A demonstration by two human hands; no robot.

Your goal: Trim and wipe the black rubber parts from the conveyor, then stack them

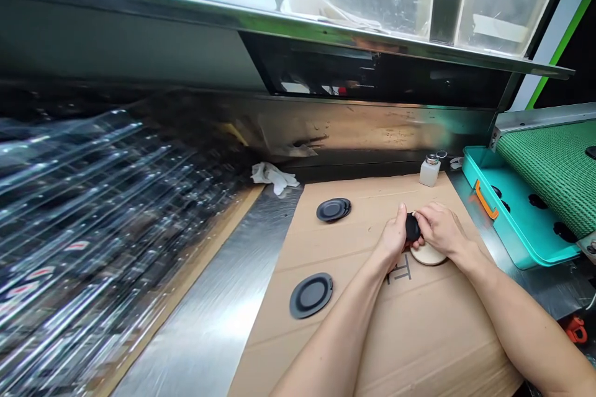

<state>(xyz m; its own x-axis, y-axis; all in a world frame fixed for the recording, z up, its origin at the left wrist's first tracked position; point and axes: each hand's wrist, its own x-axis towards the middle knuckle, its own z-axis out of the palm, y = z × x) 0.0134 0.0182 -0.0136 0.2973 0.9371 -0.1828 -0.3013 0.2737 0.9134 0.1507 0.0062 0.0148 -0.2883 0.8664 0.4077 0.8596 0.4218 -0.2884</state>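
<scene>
Between my two hands is a small black rounded part, too covered by fingers to name more exactly. My left hand grips it from the left, thumb pointing up. My right hand pinches it from the other side. Just under my right hand, a pale round disc lies on the cardboard sheet. To the left on the same sheet are a dark oval part and, farther back, overlapping dark oval parts.
A small bottle with a metal cap stands at the back. At right, a teal tray with several black parts sits beside a green conveyor belt. Clear plastic trays fill the left. A white cloth or glove lies behind.
</scene>
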